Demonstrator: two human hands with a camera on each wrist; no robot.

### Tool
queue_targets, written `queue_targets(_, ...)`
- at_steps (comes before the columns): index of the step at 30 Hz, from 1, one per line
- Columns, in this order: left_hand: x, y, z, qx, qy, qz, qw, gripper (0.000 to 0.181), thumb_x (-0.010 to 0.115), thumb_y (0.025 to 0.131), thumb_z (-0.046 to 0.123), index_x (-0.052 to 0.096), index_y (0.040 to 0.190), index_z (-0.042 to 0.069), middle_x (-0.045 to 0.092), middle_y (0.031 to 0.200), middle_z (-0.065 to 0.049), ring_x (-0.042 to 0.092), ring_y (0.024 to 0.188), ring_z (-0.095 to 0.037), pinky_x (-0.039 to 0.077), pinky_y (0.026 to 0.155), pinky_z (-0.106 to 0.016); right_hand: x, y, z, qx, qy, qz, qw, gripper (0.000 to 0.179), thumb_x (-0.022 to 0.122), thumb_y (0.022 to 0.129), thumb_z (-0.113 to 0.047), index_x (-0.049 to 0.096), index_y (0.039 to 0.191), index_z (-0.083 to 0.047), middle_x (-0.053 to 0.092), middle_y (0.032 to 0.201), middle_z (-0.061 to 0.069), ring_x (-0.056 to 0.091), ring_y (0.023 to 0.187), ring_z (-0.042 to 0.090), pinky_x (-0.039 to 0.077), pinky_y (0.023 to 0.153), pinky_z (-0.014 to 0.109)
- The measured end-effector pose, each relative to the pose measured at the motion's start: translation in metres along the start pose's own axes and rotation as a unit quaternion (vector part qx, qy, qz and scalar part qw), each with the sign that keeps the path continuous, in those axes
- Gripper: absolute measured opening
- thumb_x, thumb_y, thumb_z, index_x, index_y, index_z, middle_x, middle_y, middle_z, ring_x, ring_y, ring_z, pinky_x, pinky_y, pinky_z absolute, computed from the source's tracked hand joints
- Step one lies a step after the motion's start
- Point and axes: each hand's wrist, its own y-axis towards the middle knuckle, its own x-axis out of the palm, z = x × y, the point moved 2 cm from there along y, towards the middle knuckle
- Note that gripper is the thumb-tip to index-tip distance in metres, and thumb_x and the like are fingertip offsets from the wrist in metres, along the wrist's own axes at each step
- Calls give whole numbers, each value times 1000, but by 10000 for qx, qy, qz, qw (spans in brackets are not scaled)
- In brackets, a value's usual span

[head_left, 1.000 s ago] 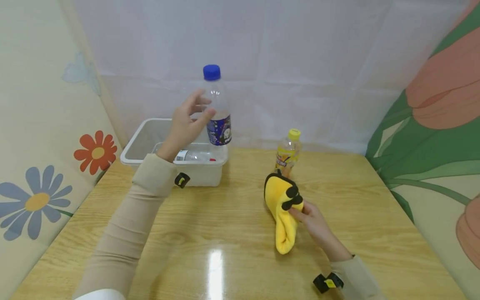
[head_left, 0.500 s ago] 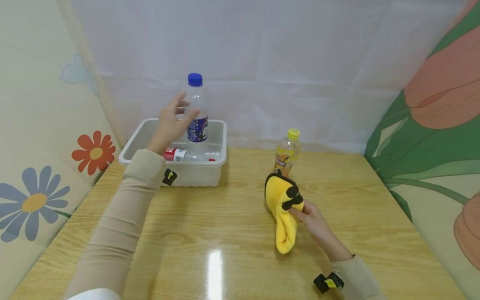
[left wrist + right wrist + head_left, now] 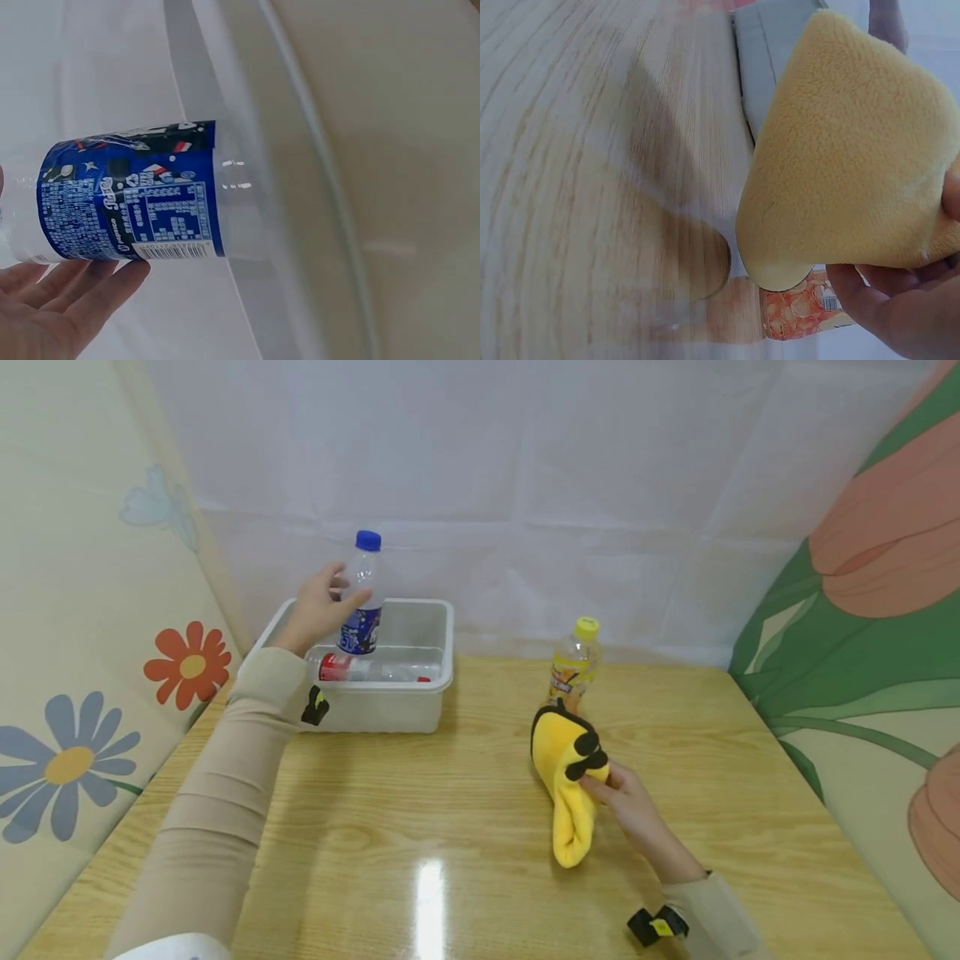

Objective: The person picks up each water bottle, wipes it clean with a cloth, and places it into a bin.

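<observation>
Left hand (image 3: 315, 608) grips bottle (image 3: 363, 628) near the bin rim (image 3: 382, 687), well apart from right hand (image 3: 628, 803) pinching yellow cloth (image 3: 557, 750)

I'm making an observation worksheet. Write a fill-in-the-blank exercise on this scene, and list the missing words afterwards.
1. The left hand holds a blue-labelled clear plastic bottle with a ____ cap.
2. The right hand grips a yellow plush cloth with ____ trim.
3. The white rectangular plastic tub contains a lying clear plastic bottle with a ____-and-white label.
4. Beyond the cloth, an upright clear plastic bottle has a ____ cap.

Missing words: blue; black; red; yellow.
</observation>
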Motion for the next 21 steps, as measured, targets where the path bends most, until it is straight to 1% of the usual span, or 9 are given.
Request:
queue_targets(4,-4,-1,-10,-113,153,-80,9998,76,56,89,34,14,144,1,32,137,-29,35,123,-42,33,101,-52,-1,0,0,24,-11,10,10000,33,49,91,-5,49,119,12,55,117,22,53,93,6,45,81,21)
queue_targets(6,-4,-2,-15,-156,249,-182,9994,76,59,89,30,16,143,0,32,137,-29,35,123,-42,34,101,-52,-1,0,0,24,-15,30,10000,32,50,91,-4,50,118,12,55,115,21,54,92,7,45,80,22)
queue_targets(8,-3,-4,-20,-218,354,-376,9984,75,61,88,27,18,143,0,32,138,-30,34,123,-43,33,101,-53,-1,-1,0,27,-20,42,10000,32,50,91,-4,50,118,13,56,114,21,54,91,7,46,79,22)
queue_targets(12,3,-7,-29,-330,471,-907,9942,75,62,87,23,18,143,1,29,140,-28,32,124,-43,32,101,-54,-1,-2,0,42,-27,41,10000,33,50,91,-5,49,119,12,54,117,22,53,93,6,45,81,22)
queue_targets(14,7,-7,-30,-265,456,-1005,9935,72,62,87,20,20,142,0,30,139,-28,32,125,-43,32,101,-53,-1,-2,0,54,-33,34,10000,34,50,91,-5,49,120,12,54,118,23,53,94,6,45,81,22)
queue_targets(15,9,-8,-30,-238,394,-1011,9938,71,62,87,19,22,142,0,31,139,-28,33,124,-42,33,101,-52,-2,-3,0,51,-32,44,10000,34,50,91,-5,49,120,12,54,118,23,53,94,6,45,81,22)
queue_targets(17,12,-9,-26,-134,259,-913,9954,68,62,86,17,25,141,-1,35,136,-27,37,122,-41,36,99,-50,-2,-3,0,18,-28,59,10000,33,50,91,-5,49,120,12,54,117,22,53,93,6,46,81,22)
queue_targets(21,24,-14,-12,123,-85,-679,9976,63,64,86,16,33,138,1,44,131,-23,45,117,-36,43,94,-46,-4,-4,2,-75,-8,93,9999,32,50,91,-3,50,118,13,55,115,22,54,93,6,46,80,22)
